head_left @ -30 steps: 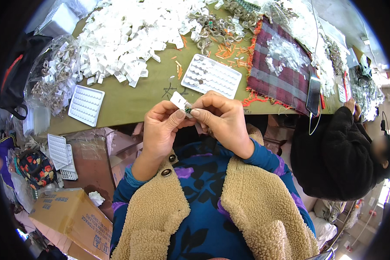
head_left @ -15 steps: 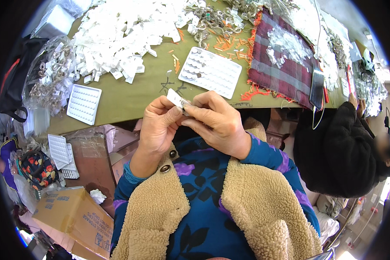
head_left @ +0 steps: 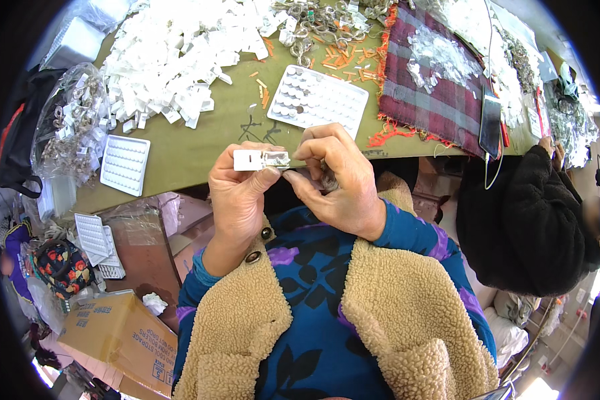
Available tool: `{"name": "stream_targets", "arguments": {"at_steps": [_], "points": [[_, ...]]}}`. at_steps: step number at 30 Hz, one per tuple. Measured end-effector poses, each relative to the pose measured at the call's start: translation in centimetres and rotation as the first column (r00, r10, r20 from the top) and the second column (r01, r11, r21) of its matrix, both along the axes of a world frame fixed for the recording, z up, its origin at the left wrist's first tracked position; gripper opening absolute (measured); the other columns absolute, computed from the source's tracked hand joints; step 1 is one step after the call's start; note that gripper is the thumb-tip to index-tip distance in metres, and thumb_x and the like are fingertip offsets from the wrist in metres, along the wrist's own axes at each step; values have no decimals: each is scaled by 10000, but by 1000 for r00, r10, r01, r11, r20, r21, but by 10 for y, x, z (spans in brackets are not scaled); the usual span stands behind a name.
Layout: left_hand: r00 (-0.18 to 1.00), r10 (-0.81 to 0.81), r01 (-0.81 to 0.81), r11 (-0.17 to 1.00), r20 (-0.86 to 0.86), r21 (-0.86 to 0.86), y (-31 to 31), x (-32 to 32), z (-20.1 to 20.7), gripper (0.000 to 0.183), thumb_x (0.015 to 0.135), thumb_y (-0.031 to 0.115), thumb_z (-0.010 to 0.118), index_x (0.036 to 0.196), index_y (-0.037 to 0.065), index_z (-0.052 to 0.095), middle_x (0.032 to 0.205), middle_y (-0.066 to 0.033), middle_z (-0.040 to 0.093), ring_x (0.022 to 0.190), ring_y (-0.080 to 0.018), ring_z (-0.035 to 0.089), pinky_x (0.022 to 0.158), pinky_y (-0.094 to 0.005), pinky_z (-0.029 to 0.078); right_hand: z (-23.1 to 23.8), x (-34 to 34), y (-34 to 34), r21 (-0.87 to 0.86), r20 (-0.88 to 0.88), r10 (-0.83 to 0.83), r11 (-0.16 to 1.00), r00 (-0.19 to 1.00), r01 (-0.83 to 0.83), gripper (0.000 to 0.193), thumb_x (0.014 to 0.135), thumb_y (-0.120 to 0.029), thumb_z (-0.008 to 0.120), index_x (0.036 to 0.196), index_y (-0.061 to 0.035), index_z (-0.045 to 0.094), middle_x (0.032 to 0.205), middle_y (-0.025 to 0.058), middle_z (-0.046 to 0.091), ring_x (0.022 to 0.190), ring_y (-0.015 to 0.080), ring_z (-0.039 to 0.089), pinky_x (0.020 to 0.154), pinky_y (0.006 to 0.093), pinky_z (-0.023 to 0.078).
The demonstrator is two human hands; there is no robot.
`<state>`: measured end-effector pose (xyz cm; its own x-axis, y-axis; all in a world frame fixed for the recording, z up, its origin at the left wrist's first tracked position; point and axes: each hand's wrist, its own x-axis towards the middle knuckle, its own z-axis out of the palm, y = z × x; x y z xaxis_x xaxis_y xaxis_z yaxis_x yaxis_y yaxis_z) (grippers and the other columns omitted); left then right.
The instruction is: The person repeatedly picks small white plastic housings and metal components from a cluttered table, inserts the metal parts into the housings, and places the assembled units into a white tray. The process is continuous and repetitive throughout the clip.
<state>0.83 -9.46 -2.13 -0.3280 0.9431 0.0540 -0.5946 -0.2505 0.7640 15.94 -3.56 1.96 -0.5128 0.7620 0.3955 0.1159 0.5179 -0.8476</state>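
Between its thumb and fingers, my left hand [head_left: 237,190] pinches a small white plastic piece [head_left: 248,160] with a slot in its face. A clear part [head_left: 276,159] with something shiny inside sticks out from the piece's right end. Beside that end is my right hand [head_left: 340,183], its fingers curled and its thumb and forefinger close to the clear part. Something greyish shows in the curl of the right fingers, too hidden to name. Both hands are over the table's near edge. Beyond them lies a white tray [head_left: 353,107] with rows of round hollows, some filled.
White plastic pieces [head_left: 160,60] are heaped at the far left, beside orange strips [head_left: 343,60] and metal parts [head_left: 313,30]. A second tray [head_left: 125,165] lies left, near a bag of parts [head_left: 73,127]. Right are a plaid cloth [head_left: 420,100], a phone [head_left: 490,123] and another person [head_left: 527,220].
The white piece has turned flat and moved slightly left in my left hand, showing its slot and clear end. My right fingers have drawn a little away from it.
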Motion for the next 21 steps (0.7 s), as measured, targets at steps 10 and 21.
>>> {"name": "stream_targets", "arguments": {"at_steps": [10, 21], "points": [[984, 19, -11, 999, -175, 46, -2, -3, 5, 221, 821, -14, 753, 944, -9, 569, 1017, -172, 643, 780, -160, 658, 618, -255, 562, -5, -3, 3, -21, -6, -28, 999, 1000, 27, 155, 747, 68, 704, 865, -3, 634, 910, 58, 572, 571, 55, 436, 512, 205, 370], [990, -66, 82, 989, -128, 126, -2, -1, 3, 248, 857, 59, 737, 1028, -33, 582, 1024, -206, 651, 741, -175, 675, 650, -275, 588, -3, 5, 7, -770, -151, 31, 623, 988, -138, 111, 832, -67, 707, 885, 19, 660, 684, -59, 566, 626, -13, 460, 535, 181, 373]]}}
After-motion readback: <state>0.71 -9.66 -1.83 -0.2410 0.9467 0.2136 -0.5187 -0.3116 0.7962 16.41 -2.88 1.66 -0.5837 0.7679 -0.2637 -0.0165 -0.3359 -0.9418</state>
